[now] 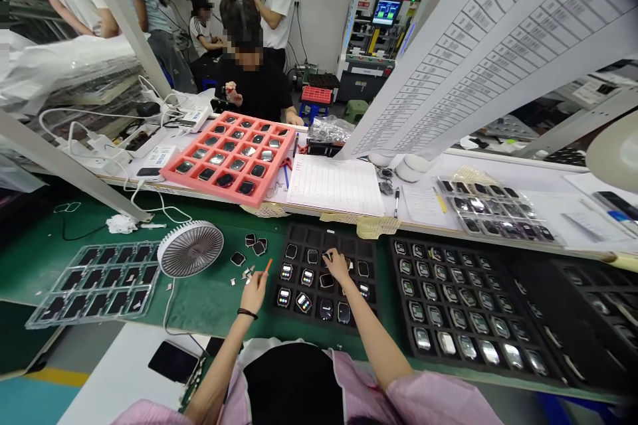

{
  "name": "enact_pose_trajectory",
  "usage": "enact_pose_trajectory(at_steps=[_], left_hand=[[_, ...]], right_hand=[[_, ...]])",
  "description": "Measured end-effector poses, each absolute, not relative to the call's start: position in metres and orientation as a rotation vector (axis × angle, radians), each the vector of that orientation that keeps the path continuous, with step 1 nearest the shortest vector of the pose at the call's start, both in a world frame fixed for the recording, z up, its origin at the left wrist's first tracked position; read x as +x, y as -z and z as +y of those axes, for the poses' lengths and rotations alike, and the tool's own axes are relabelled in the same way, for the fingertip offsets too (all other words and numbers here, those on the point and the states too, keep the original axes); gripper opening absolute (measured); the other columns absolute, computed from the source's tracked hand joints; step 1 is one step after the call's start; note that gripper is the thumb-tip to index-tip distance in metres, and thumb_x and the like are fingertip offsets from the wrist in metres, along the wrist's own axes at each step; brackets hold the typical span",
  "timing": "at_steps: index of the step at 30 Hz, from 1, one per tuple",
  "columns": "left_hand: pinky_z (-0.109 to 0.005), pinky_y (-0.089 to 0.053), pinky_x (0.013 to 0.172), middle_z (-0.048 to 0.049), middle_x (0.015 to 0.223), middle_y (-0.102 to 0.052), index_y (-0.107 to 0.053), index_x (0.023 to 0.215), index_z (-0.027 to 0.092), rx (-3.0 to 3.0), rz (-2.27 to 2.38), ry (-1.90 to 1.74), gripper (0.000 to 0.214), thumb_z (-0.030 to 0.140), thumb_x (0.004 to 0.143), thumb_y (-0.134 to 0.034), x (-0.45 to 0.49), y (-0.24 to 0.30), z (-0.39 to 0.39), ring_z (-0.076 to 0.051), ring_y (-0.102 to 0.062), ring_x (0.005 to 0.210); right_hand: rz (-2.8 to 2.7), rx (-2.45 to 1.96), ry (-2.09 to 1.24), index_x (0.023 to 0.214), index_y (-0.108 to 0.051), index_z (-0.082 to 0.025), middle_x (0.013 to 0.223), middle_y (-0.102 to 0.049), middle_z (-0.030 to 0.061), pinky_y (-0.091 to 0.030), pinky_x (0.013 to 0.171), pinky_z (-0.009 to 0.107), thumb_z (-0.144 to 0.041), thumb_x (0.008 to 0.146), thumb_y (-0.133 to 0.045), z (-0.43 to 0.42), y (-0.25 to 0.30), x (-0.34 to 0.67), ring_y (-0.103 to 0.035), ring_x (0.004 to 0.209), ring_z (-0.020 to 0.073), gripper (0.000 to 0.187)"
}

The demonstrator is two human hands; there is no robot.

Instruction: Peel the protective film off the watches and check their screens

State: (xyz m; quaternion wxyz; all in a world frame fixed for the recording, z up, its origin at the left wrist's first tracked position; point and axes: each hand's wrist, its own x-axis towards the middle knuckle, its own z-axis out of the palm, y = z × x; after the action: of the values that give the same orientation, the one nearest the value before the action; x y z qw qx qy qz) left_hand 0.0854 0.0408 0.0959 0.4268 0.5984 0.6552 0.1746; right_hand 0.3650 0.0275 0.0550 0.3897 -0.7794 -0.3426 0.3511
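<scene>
My left hand (254, 293) is closed round a thin orange stick (269, 266), its tip pointing up, just left of a black foam tray (366, 247). My right hand (339, 267) reaches over this tray with its fingers drawn together; what they grip, if anything, is too small to make out. Square watch units sit in the tray's pockets, some with lit screens, such as the watch (304, 302) in the front row. A dark watch (326, 281) lies just below my right hand. Left of the tray are loose dark square pieces (259, 247) and small white scraps (244, 274).
A white fan (192, 249) and a clear tray (107, 279) of dark parts stand left. Another black tray (461, 302) of watches lies right. The shelf ahead holds a pink tray (259, 194) and paper sheets (339, 186). A person (254, 89) sits opposite.
</scene>
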Motion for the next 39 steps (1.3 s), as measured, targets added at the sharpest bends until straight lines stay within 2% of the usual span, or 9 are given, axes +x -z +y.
enact_pose_trajectory(at_steps=[3, 7, 12, 21, 32, 36, 39], left_hand=[[-0.023, -0.035, 0.054, 0.0039, 0.058, -0.049, -0.058, 0.091, 0.021, 1.484, 1.434, -0.494, 0.031, 0.045, 0.087, -0.039, 0.11, -0.108, 0.034, -0.016, -0.052, 0.056], [-0.021, -0.03, 0.047, 0.0075, 0.05, -0.039, -0.06, 0.084, 0.018, 1.434, 1.153, -0.496, 0.04, 0.055, 0.083, -0.043, 0.148, -0.128, 0.022, -0.01, -0.039, 0.045], [-0.02, -0.022, 0.04, 0.0099, 0.045, -0.032, -0.054, 0.075, 0.018, 1.353, 1.002, -0.499, 0.042, 0.057, 0.083, -0.04, 0.174, -0.151, 0.013, -0.007, -0.028, 0.038], [-0.019, -0.016, 0.036, 0.0119, 0.045, -0.026, -0.049, 0.071, 0.018, 1.251, 0.963, -0.529, 0.045, 0.061, 0.082, -0.041, 0.17, -0.18, 0.012, -0.004, -0.019, 0.034], [-0.019, -0.015, 0.036, 0.012, 0.043, -0.026, -0.055, 0.07, 0.016, 1.236, 0.962, -0.541, 0.049, 0.064, 0.078, -0.047, 0.167, -0.183, 0.014, -0.004, -0.02, 0.033], [-0.019, -0.014, 0.036, 0.0113, 0.042, -0.028, -0.057, 0.069, 0.015, 1.228, 0.938, -0.532, 0.051, 0.065, 0.076, -0.05, 0.165, -0.184, 0.017, -0.004, -0.021, 0.033], [-0.019, -0.014, 0.035, 0.0112, 0.042, -0.029, -0.058, 0.068, 0.015, 1.216, 0.907, -0.524, 0.052, 0.066, 0.074, -0.053, 0.164, -0.187, 0.019, -0.003, -0.02, 0.033]], right_hand=[[-0.753, -1.767, -1.006, 0.078, -0.057, -0.023, 0.064, -0.054, -0.0025, -0.041, 0.064, 0.028, -0.038, 0.072, -0.062, 0.021, -0.068, 0.36, -0.056, 0.072, 0.0196, 0.017], [-0.592, -1.43, -1.168, 0.093, -0.057, -0.024, 0.067, -0.055, -0.0032, -0.04, 0.052, 0.027, -0.049, 0.073, -0.06, 0.011, -0.097, 0.339, -0.051, 0.057, 0.0144, 0.032], [-0.427, -1.121, -1.31, 0.081, -0.054, -0.024, 0.06, -0.049, -0.0062, -0.034, 0.042, 0.024, -0.047, 0.072, -0.068, 0.006, -0.137, 0.313, -0.04, 0.043, 0.0088, 0.028], [-0.311, -0.933, -1.392, 0.073, -0.054, -0.022, 0.052, -0.045, -0.0084, -0.041, 0.046, 0.022, -0.038, 0.072, -0.074, 0.008, -0.17, 0.304, -0.039, 0.042, 0.007, 0.026], [-0.311, -0.929, -1.397, 0.072, -0.053, -0.022, 0.05, -0.047, -0.0088, -0.04, 0.044, 0.021, -0.038, 0.071, -0.076, 0.008, -0.174, 0.302, -0.042, 0.04, 0.0068, 0.028], [-0.325, -0.916, -1.404, 0.074, -0.053, -0.022, 0.049, -0.047, -0.0095, -0.038, 0.041, 0.019, -0.037, 0.072, -0.075, 0.008, -0.174, 0.301, -0.042, 0.038, 0.0061, 0.027], [-0.335, -0.884, -1.445, 0.07, -0.049, -0.022, 0.045, -0.041, -0.0114, -0.029, 0.034, 0.018, -0.041, 0.074, -0.072, 0.008, -0.175, 0.298, -0.031, 0.031, 0.0042, 0.03]])
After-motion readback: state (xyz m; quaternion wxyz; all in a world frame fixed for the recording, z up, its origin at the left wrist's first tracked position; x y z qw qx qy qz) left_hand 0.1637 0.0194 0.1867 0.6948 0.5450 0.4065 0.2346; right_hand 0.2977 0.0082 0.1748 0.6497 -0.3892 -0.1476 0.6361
